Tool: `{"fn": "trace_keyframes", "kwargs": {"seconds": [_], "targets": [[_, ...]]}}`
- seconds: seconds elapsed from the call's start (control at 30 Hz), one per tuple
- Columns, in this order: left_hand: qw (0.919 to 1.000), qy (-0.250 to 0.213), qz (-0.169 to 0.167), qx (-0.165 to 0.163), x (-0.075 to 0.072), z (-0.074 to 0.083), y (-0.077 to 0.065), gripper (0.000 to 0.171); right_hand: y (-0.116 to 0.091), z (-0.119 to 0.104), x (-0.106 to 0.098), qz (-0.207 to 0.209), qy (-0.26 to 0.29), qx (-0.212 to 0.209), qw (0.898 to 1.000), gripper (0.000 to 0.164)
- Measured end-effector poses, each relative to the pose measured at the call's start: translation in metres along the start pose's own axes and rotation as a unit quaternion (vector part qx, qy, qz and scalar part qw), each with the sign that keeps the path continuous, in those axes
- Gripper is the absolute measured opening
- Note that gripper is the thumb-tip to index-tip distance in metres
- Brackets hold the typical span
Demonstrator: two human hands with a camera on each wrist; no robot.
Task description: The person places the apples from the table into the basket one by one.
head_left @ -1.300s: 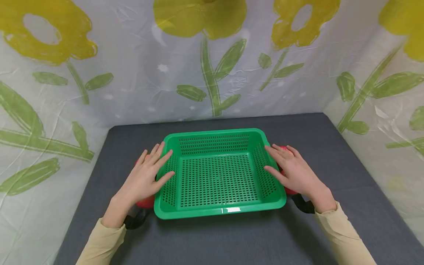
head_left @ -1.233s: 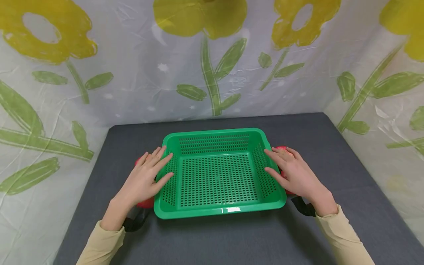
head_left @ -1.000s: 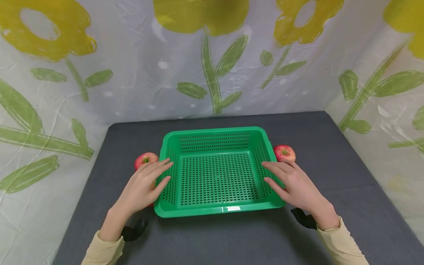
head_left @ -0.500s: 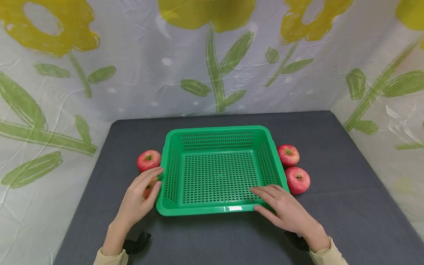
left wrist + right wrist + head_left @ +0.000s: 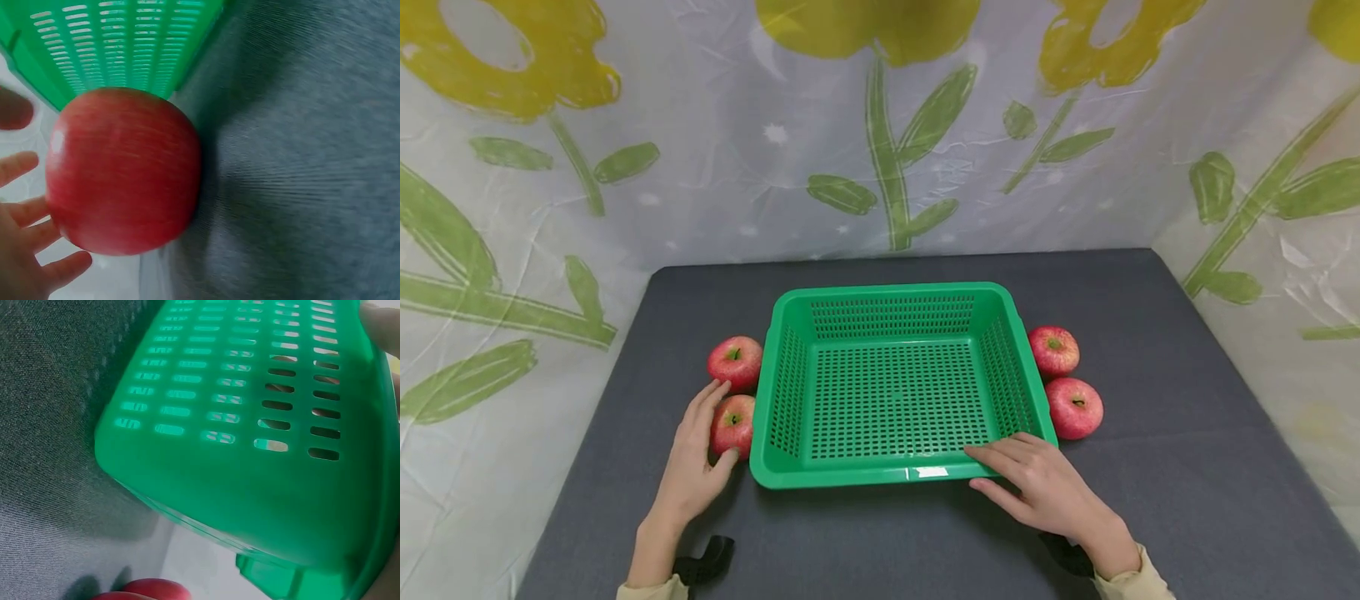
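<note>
A green plastic basket (image 5: 895,475) with slotted walls stands mid-table. My left hand (image 5: 688,471) is spread around the nearer left apple (image 5: 733,427), its fingers along the outer side and the thumb by the front. In the left wrist view, fingertips (image 5: 69,269) lie right at that red apple (image 5: 128,172), the thumb apart from it. My right hand (image 5: 1037,487) grips the basket's near right rim, fingers over the inside and thumb outside. Through the slots of the basket (image 5: 237,481), parts of those fingers show in the right wrist view.
Another apple (image 5: 735,363) sits behind the left one, beside the basket. Two more, a far apple (image 5: 1054,351) and a near apple (image 5: 1075,407), lie along the right wall. A dark grey cloth (image 5: 865,550) covers the table; a flowered curtain (image 5: 715,125) encloses it.
Both hands have come back toward the near side, uncovering the apples. My left hand has left the basket's side for the near left apple; the right has slid to the near right rim.
</note>
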State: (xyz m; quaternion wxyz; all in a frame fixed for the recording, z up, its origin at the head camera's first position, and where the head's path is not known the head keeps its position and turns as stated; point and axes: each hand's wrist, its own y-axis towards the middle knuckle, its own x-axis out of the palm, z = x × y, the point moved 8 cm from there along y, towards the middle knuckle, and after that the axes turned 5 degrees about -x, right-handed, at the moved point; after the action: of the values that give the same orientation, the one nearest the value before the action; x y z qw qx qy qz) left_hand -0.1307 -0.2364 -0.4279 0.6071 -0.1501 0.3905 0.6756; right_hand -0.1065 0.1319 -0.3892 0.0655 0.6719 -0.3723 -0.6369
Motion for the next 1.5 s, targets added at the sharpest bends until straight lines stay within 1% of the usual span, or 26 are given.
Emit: {"fn": "trace_keyframes", "kwargs": {"seconds": [0.1,0.23,0.33,0.47,0.53,0.63,0.73,0.83,0.93,1.03,1.1,1.17,1.23,1.33,1.43,1.5], "targets": [[0.9994,0.029,-0.016,-0.009,0.007,-0.005,-0.003,0.077,0.0,0.0,-0.001,0.001,-0.001,0.0,1.0,0.033],[0.9977,0.057,-0.025,-0.026,0.014,-0.013,-0.006,0.09,0.001,-0.001,-0.001,0.003,-0.001,-0.003,1.0,0.033],[0.9968,0.063,-0.026,-0.042,0.016,-0.018,-0.008,0.095,0.001,-0.001,-0.002,0.006,-0.001,-0.005,1.0,0.033],[0.9966,0.054,-0.016,-0.059,0.015,-0.022,-0.008,0.093,0.001,0.0,-0.001,0.009,-0.003,-0.007,1.0,0.031],[0.9964,0.051,-0.008,-0.068,0.012,-0.023,-0.008,0.091,0.001,0.0,-0.001,0.01,-0.003,-0.008,1.0,0.03],[0.9957,0.043,0.014,-0.081,0.004,-0.024,-0.008,0.087,0.001,0.0,-0.001,0.012,-0.003,-0.009,1.0,0.03],[0.9932,0.046,0.045,-0.097,-0.009,-0.024,-0.008,0.082,0.001,-0.001,-0.001,0.01,-0.003,-0.008,1.0,0.031],[0.9898,0.047,0.078,-0.11,-0.025,-0.02,-0.004,0.078,0.001,-0.001,-0.001,0.008,-0.002,-0.007,1.0,0.031],[0.9879,0.048,0.095,-0.112,-0.04,-0.009,0.006,0.077,0.001,-0.001,-0.001,0.007,-0.002,-0.007,1.0,0.031],[0.9883,0.046,0.098,-0.107,-0.053,0.008,0.022,0.076,0.001,-0.001,0.0,0.007,-0.002,-0.008,1.0,0.03],[0.9905,0.046,0.09,-0.093,-0.058,0.02,0.034,0.077,0.001,0.0,0.0,0.007,-0.002,-0.009,1.0,0.029],[0.9938,0.04,0.077,-0.07,-0.06,0.035,0.048,0.077,0.001,0.0,0.0,0.008,-0.001,-0.009,1.0,0.028],[0.997,0.034,0.058,-0.038,-0.058,0.051,0.063,0.077,0.001,0.0,0.0,0.008,0.001,-0.009,1.0,0.029],[0.9994,0.022,0.027,0.006,-0.05,0.074,0.085,0.077,0.0,0.0,0.0,0.007,0.003,-0.007,1.0,0.028],[0.9991,0.023,-0.014,0.034,-0.033,0.09,0.102,0.079,0.0,0.0,0.0,0.005,0.005,-0.004,1.0,0.027],[0.9979,0.023,-0.045,0.041,-0.019,0.096,0.112,0.081,0.0,0.0,0.0,0.005,0.006,-0.003,1.0,0.027]]}}
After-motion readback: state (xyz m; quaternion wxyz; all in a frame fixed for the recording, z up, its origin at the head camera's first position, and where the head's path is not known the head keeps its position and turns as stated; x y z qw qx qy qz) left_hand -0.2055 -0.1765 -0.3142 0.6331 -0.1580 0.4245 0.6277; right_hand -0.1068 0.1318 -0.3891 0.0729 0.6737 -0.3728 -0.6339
